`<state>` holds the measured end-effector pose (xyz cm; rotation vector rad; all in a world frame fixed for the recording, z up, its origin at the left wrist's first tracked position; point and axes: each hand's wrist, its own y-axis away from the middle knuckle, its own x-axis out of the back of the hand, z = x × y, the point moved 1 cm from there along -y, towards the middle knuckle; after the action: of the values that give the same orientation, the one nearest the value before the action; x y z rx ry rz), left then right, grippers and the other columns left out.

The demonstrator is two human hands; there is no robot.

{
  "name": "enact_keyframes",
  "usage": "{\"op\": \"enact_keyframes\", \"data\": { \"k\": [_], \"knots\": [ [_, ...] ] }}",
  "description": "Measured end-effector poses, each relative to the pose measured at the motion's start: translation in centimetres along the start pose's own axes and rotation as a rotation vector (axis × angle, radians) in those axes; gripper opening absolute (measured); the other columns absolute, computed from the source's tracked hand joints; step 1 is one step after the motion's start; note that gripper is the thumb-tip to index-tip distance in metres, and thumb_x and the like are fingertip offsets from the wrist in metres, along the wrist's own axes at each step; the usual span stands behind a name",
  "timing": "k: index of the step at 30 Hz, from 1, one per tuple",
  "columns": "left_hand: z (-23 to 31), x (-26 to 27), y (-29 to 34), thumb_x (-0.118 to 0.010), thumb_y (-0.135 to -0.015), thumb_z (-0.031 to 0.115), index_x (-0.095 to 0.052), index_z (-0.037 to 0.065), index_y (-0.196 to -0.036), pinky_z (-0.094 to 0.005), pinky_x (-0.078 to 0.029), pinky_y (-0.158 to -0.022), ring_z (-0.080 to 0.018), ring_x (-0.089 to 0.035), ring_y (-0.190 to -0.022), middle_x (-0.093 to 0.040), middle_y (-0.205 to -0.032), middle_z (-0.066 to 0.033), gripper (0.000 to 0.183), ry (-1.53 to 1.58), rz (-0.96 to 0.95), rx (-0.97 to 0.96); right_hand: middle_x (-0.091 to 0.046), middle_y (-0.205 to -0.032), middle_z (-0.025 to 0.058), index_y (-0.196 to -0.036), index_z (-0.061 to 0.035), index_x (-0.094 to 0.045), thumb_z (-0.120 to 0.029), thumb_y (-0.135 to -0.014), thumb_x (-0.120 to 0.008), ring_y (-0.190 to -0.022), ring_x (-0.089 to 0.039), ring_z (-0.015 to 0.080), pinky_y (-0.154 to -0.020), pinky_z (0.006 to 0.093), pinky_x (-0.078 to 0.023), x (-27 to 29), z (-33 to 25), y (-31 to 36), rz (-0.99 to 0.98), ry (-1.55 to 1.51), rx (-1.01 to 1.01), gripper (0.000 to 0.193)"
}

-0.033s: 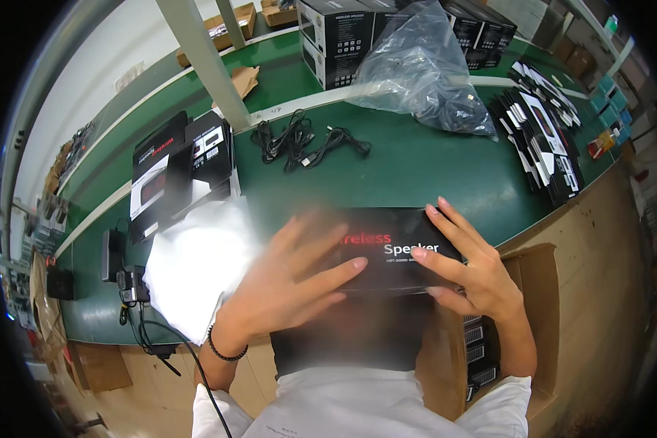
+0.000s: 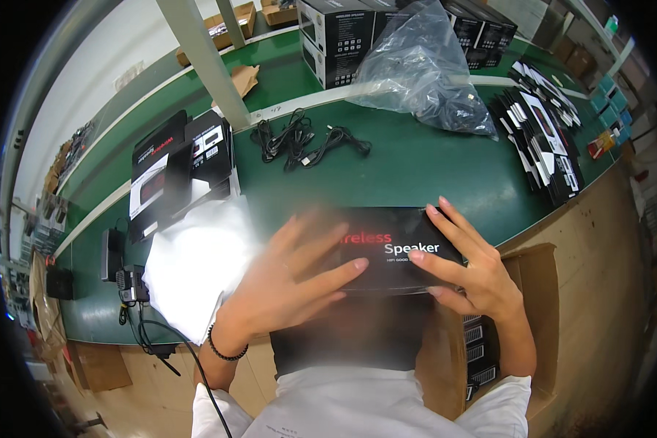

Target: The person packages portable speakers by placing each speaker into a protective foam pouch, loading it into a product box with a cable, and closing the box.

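A black speaker box (image 2: 394,266) with red and white lettering lies across the front of me, close to the bench's near edge. My right hand (image 2: 478,270) grips its right end, fingertips at the far edge and on the top face, thumb at the near edge. Over the left end is my left hand (image 2: 288,281), fingers spread across the top and thumb by the near edge. A blurred patch hides part of the left fingers and that end of the box. Whether the box rests fully on the bench cannot be seen.
The green bench (image 2: 416,171) holds coiled black cables (image 2: 292,142), flat printed cartons (image 2: 179,164) at left and a carton stack (image 2: 544,146) at right. Behind are a clear plastic bag (image 2: 423,73) and stacked speaker boxes (image 2: 343,44). An open cardboard box (image 2: 544,292) stands below right.
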<state>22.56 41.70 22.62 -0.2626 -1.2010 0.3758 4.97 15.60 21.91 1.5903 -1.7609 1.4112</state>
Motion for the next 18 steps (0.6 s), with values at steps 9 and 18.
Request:
{"op": "enact_keyframes", "data": {
  "k": [9,18],
  "knots": [
    [1.5,-0.3,0.7,-0.086,-0.074,0.023,-0.073,0.027,-0.130,-0.0593,-0.042,-0.114,-0.0473,-0.046,-0.142,-0.054,-0.154,-0.0131,0.058,-0.082,-0.036,0.108,-0.046,-0.158,0.0189,-0.139,-0.0284,-0.067,-0.034,-0.087,-0.073,-0.144,-0.043,0.0462,-0.115,0.0587,-0.040,-0.2,-1.0,0.7,-0.127,0.214,-0.020,0.053],
    [0.4,-0.1,1.9,-0.085,-0.075,0.023,-0.071,0.017,-0.133,-0.0558,-0.043,-0.114,-0.0474,-0.044,-0.144,-0.056,-0.151,-0.0158,0.059,0.051,-0.030,0.025,-0.048,-0.156,0.0191,-0.134,-0.0244,-0.069,-0.027,-0.069,-0.085,-0.143,-0.044,0.0463,-0.114,0.0553,-0.044,-1.6,-0.9,1.2,-0.051,0.149,-0.021,0.067]
  ]
}}
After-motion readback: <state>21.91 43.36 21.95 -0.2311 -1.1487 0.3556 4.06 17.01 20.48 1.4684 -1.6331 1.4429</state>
